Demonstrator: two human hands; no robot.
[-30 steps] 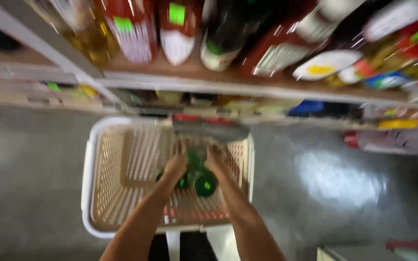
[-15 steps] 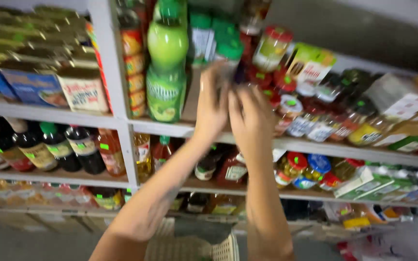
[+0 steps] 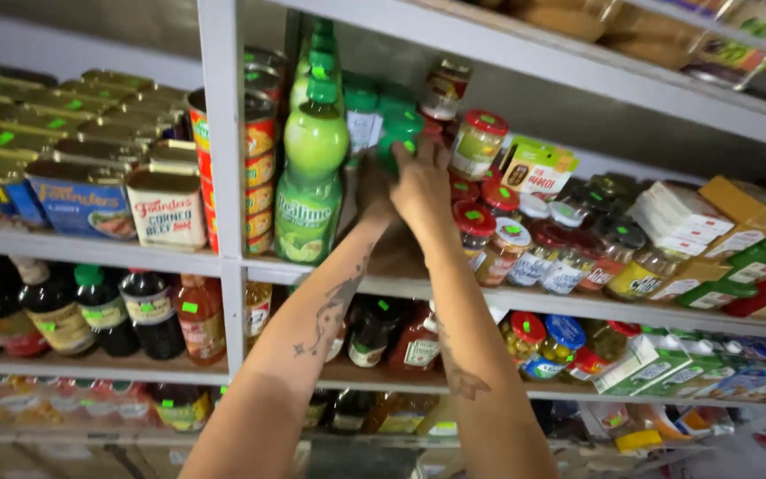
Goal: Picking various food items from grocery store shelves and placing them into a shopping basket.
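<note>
Reaching: both hands are raised to the upper shelf (image 3: 578, 306), side by side, among the green-capped bottles.
Right hand: the right hand (image 3: 420, 191) is closed around a small green-capped bottle (image 3: 398, 133), fingers curled about its body just under the cap; this grip is pressed onto the bottle.
Left hand: the left hand (image 3: 372, 188) sits just left of the right one and touches it; its fingers are hidden behind the other hand and the bottles, so I cannot tell whether its grip is spread or pinching anything.
Held bottle: it stands upright at the shelf's middle, in the bay right of the grey upright post (image 3: 223, 177), close behind the tall lime-green bottle (image 3: 310, 182).
Neighbours on the right: red-lidded glass jars (image 3: 489, 232) stand just beside the right hand (each lid bears a small green sticker), with a green and white carton (image 3: 535, 167) behind them.
Left bay: stacked red and yellow tins (image 3: 257, 168) line the post, and flat rectangular meat tins (image 3: 167, 206) fill the shelf beyond.
Shelf below: dark sauce bottles (image 3: 144, 312) stand in a row under the forearms.
</note>
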